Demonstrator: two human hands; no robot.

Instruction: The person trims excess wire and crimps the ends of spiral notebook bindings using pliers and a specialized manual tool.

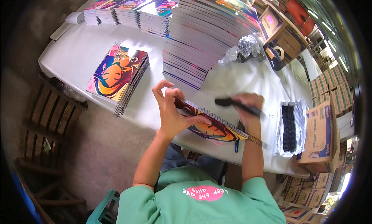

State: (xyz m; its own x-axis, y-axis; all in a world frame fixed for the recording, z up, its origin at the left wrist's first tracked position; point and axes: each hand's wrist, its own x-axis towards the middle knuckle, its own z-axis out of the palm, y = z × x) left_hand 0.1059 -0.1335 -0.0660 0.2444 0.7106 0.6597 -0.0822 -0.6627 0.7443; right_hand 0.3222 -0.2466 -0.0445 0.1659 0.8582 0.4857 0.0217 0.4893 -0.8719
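Note:
My left hand [169, 113] is closed on a spiral notebook [211, 127] with a colourful illustrated cover, thumb on the cover and fingers at the far edge. The notebook is tilted, with its wire coil [224, 121] uppermost; the coil runs past the cover's right end. Just beyond that coil, my right hand [251, 104] grips a dark, black-handled tool [237, 104]. Motion blurs the tool, so its exact kind does not show. A blue pen [236, 145] lies on the table beneath, close to my right forearm.
Coil-bound notebooks [116, 73] are piled at the left of the white table [64, 49]. A tall stack of uncoiled books [190, 49] stands ahead. On the right are a tray of black coils [289, 127], a carton [319, 139], a tape dispenser [276, 55] and crumpled plastic [246, 49].

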